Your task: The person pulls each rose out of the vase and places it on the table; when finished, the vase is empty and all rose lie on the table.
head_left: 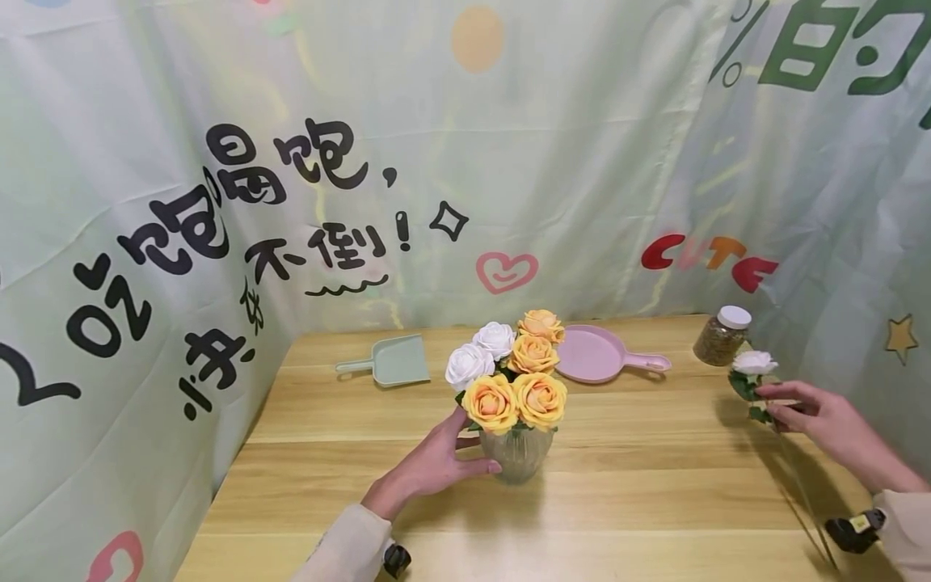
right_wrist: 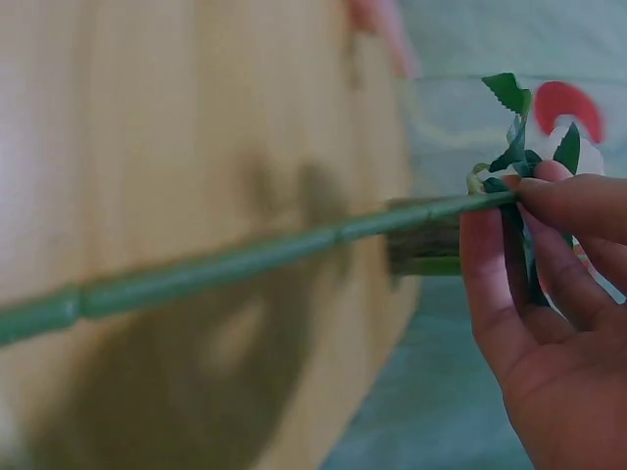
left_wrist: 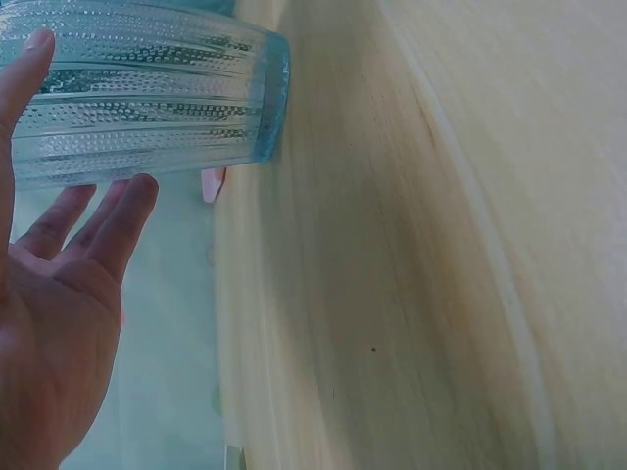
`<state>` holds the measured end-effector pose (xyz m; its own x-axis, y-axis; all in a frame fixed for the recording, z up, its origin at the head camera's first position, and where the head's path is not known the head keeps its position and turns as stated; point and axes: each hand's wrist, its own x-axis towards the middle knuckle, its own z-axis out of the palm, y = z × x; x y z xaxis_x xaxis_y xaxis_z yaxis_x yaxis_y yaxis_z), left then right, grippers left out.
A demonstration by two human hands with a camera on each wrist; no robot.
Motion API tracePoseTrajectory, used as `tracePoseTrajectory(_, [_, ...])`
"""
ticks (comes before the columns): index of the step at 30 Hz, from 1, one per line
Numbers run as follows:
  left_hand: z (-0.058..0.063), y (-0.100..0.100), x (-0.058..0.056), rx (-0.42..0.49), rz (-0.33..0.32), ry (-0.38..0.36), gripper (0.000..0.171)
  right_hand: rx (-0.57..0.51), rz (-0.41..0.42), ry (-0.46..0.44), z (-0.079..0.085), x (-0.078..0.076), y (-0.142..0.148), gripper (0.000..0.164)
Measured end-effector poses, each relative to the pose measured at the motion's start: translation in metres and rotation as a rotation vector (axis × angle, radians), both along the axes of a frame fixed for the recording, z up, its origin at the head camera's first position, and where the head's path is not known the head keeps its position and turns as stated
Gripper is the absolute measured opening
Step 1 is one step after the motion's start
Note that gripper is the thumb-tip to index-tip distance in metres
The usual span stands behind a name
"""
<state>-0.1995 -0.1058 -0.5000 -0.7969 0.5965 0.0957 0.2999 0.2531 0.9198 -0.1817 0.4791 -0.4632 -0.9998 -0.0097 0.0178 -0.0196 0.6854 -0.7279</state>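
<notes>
A ribbed clear glass vase (head_left: 518, 457) stands on the table, filled with several yellow-orange roses (head_left: 541, 400) and two white roses (head_left: 469, 365). My left hand (head_left: 436, 461) holds the vase from its left side, thumb in front and fingers behind. In the left wrist view the vase (left_wrist: 147, 93) lies between the thumb and fingers of that hand (left_wrist: 73, 304). Off to the right, my right hand (head_left: 822, 416) pinches a single white rose (head_left: 755, 363) just below its bloom. The rose's long green stem (right_wrist: 245, 262) slants down toward the wrist; leaves (right_wrist: 509, 98) show around the fingertips.
Behind the vase lie a pale green dustpan (head_left: 400, 361) on the left and a pink toy pan (head_left: 592, 354) on the right. A white-lidded jar (head_left: 722, 335) stands near the back right corner, close to the held rose. Printed curtains (head_left: 567, 162) enclose the wooden table (head_left: 640, 501).
</notes>
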Motion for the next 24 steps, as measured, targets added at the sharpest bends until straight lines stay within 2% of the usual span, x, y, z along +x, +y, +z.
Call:
tracePoseTrajectory(4, [0.000,0.000,0.000,-0.002,-0.001,0.000,0.101,0.091,0.001,-0.049,-0.016,-0.001,0.005,0.041])
tracePoseTrajectory(8, [0.000,0.000,0.000,-0.003,0.002,0.003,0.101,0.094,0.010,-0.007,-0.031,-0.002,0.007,0.035])
tracePoseTrajectory(11, [0.000,0.000,0.001,-0.005,0.005,0.003,0.101,0.107,0.012,-0.017,-0.039,-0.002,0.007,0.034])
tracePoseTrajectory(17, [0.000,0.000,0.001,-0.009,0.003,0.008,0.102,0.099,0.009,-0.087,-0.050,-0.001,0.007,0.036])
tracePoseTrajectory(24, [0.000,0.000,0.001,-0.003,-0.003,0.012,0.102,0.100,-0.004,-0.071,-0.052,-0.001,0.006,0.039])
